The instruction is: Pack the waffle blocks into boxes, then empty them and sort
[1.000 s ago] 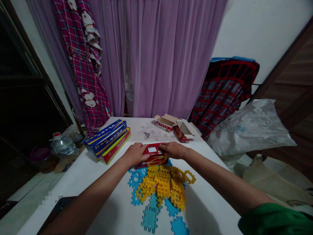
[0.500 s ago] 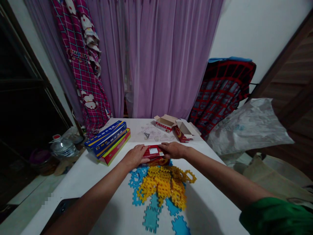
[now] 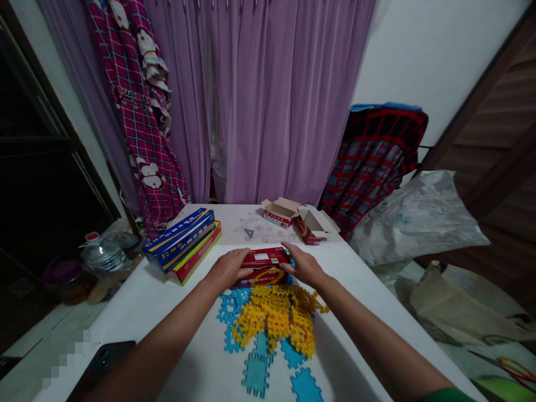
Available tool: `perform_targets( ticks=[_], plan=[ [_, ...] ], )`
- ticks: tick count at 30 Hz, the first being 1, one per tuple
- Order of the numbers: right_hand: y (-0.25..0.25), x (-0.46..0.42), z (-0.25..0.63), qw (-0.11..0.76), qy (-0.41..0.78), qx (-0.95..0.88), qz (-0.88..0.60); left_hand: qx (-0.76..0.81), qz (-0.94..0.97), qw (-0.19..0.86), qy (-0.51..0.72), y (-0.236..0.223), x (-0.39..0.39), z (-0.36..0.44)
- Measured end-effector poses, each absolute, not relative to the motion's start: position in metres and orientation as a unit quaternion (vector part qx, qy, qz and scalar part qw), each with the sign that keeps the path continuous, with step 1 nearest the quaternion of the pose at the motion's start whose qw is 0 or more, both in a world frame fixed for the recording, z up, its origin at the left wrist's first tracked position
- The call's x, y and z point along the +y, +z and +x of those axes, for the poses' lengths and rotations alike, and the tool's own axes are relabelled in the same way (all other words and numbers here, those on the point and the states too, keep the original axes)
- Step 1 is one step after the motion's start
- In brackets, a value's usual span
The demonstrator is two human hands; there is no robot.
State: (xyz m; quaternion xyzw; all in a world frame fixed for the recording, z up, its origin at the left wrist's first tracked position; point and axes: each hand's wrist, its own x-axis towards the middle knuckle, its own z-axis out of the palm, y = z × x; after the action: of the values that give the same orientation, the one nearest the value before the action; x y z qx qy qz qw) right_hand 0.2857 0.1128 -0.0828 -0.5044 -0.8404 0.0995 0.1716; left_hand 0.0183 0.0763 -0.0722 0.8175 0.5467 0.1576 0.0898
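A small red cardboard box (image 3: 264, 277) with a white label on its top stands at the middle of the white table. My left hand (image 3: 228, 269) grips its left end, thumb along the front. At the right end, my right hand (image 3: 307, 267) holds it with fingers behind and thumb in front. Just below the box lies a heap of yellow interlocking plastic pieces (image 3: 274, 312). Blue toothed pieces (image 3: 235, 307) spread around and under the heap, and a teal piece (image 3: 256, 373) lies nearer to me.
Two opened red boxes (image 3: 281, 212) sit at the table's far right. Blue long boxes (image 3: 180, 237) rest beside a red and green box (image 3: 196, 254) on the left. A dark phone (image 3: 104, 360) lies at the near left edge. A plastic bag (image 3: 419, 218) hangs off the right side.
The red box has tilted so that more of its front face shows. My right hand has shifted from its top to its right end. The camera view has moved slightly.
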Motion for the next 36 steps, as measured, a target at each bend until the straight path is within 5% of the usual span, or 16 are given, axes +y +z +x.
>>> perform_targets(
  ticks=[4, 15, 21, 27, 36],
  plan=[
    [-0.110, 0.088, 0.274, 0.264, 0.125, -0.704, -0.648, 0.572, 0.784, 0.078, 0.230, -0.089, 0.075, 0.018],
    [-0.130, 0.090, 0.265, 0.361, 0.123, -0.683, -0.623, 0.677, 0.547, 0.106, 0.481, -0.128, 0.059, 0.041],
    [-0.122, 0.095, 0.269, 0.322, 0.083, -0.706, -0.625, 0.729, 0.513, 0.094, 0.443, -0.116, 0.053, 0.045],
    [-0.103, 0.105, 0.266, 0.370, 0.118, -0.728, -0.565, 0.746, 0.568, 0.095, 0.334, -0.093, 0.055, 0.035],
    [-0.070, 0.108, 0.258, 0.117, 0.066, -0.761, -0.635, 0.745, 0.641, 0.011, 0.185, -0.079, 0.055, 0.035]
  ],
)
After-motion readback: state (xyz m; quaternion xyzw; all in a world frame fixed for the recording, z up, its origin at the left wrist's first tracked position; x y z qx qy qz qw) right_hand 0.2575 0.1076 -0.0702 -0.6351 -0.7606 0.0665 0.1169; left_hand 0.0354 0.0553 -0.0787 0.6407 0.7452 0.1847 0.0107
